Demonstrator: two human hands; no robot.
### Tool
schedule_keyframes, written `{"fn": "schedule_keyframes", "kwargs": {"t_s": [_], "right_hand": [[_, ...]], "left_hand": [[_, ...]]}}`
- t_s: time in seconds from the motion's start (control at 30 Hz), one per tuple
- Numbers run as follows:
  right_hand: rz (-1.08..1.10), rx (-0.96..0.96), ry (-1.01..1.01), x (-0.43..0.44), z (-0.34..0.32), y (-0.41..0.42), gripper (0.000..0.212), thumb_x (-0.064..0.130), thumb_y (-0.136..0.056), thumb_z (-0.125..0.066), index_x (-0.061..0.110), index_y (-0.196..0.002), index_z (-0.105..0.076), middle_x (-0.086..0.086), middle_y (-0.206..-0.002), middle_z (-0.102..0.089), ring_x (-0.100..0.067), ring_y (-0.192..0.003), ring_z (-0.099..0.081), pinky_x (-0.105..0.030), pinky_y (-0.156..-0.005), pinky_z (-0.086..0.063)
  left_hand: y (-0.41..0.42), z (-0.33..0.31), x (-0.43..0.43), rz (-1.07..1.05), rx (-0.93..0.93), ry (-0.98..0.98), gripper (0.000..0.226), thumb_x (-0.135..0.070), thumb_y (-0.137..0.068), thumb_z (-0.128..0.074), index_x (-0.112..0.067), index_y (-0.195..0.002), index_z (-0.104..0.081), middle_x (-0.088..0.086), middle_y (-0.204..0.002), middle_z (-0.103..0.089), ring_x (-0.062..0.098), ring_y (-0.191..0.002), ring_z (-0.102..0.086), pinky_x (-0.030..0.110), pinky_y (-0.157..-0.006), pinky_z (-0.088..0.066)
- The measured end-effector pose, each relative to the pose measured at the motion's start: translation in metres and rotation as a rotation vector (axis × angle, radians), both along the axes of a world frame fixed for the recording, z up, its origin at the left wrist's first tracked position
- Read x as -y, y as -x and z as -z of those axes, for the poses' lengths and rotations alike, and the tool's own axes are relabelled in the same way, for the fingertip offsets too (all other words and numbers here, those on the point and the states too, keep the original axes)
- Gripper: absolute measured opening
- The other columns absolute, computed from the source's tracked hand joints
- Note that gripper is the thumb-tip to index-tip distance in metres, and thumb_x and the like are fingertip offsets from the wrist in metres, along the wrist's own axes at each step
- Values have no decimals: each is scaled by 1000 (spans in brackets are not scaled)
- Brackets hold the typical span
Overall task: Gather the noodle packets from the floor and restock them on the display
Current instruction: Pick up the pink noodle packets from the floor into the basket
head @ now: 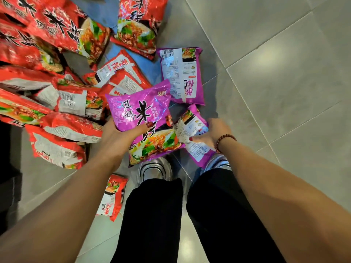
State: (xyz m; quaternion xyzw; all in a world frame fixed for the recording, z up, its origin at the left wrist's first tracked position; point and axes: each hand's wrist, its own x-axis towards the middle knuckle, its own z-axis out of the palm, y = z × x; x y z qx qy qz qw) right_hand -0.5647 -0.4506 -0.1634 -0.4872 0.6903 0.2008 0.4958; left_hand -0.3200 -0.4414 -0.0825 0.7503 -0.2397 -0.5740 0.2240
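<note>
As purple ones seem grouped, one packet (144,114) is gripped by the left hand (115,135) (thumb atop), a second packet (191,124) by the right hand (210,133). A third packet (182,74) lies on the floor (284,73).

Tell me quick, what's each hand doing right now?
Left hand: holding a purple noodle packet, front up.
Right hand: holding a second purple packet, back up.

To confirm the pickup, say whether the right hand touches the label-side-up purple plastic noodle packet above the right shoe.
Touching. The head view shows the right hand gripping the label-side-up purple plastic noodle packet, thumb pressed on its label.
</note>
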Motion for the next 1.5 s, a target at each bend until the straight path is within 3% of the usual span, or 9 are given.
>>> {"fn": "schedule_keyframes", "kwargs": {"t_s": [0.13, 0.3, 0.5, 0.63, 0.77, 1.0, 1.13, 1.3, 1.5], "right_hand": [[421, 199, 155, 7, -64, 6, 41, 33, -70, -85, 15, -98, -61, 6, -89, -65, -12, -78, -61, -20, -57, -47], [816, 445, 301, 41, -180, 14, 38, 17, -67, -87, 20, -98, -66, 1, -97, -74, -15, -85, -71, -39, -79, -59], [827, 592, 455, 81, -367, -9, 58, 10, -68, -85, 12, -117, -54, -2, -110, -70, -16, -99, -68, -38, -83, -58], [806, 708, 552, 89, -495, -34, 52, 2, -73, -80, 11, -117, -54, 0, -110, -69, -10, -96, -68, -30, -80, -58], [788, 868, 614, 88, -591, -54, 46, -10, -75, -73, 3, -117, -58, 2, -99, -72, -9, -86, -70, -27, -75, -58], [601, 1089, 589, 77, -674, -85, 68, -5, -60, -77, 0, -123, -53, -6, -98, -73, -17, -85, -69, -32, -73, -58], [374, 1167, 514, 76, -699, -105, 65, -6, -55, -77, 12, -115, -58, 2, -93, -75, -14, -85, -71, -29, -74, -57], [63, 1284, 354, 68, -721, -131, 47, 4, -62, -64, 17, -107, -61, 6, -90, -75, -10, -85, -70, -24, -71, -54], [-298, 1389, 60, 22, -731, -167, 47, 17, -60, -70, 13, -107, -63, 3, -94, -74, -12, -85, -67, -24, -70, -55]], "left_hand": [[-1, -45, -4, -107, -33, 26, 40, -12, -74, -80, -28, -105, -62, -4, -101, -74, 15, -93, -71, 38, -88, -54], [-5, -138, 10, -237, -80, 69, 54, -24, -62, -87, -29, -108, -60, 3, -108, -73, 27, -102, -69, 51, -97, -50], [-17, -296, 49, -286, -176, 195, 63, -30, -51, -87, -18, -110, -67, 12, -105, -73, 34, -94, -70, 55, -90, -53], [-36, -420, 60, -300, -244, 271, 83, -38, -36, -91, -17, -111, -63, 13, -104, -73, 26, -83, -72, 43, -79, -58], [-61, -524, 52, -306, -309, 342, 47, -21, -69, -80, -10, -111, -63, 11, -94, -75, 26, -77, -73, 42, -70, -61], [-89, -628, -6, -537, -263, 392, 40, -16, -70, -73, -4, -108, -66, 18, -92, -74, 26, -67, -71, 41, -69, -61], [-81, -654, -48, -633, -253, 443, 69, -25, -51, -88, -5, -113, -66, 23, -104, -71, 34, -82, -71, 54, -87, -54], [-51, -673, -106, -898, -254, 505, 50, -15, -63, -80, -5, -110, -66, 19, -91, -74, 27, -66, -72, 37, -59, -60], [-18, -679, -205, -1181, -224, 530, 61, -20, -61, -85, -2, -115, -63, 22, -98, -72, 32, -74, -72, 38, -62, -59]]}}
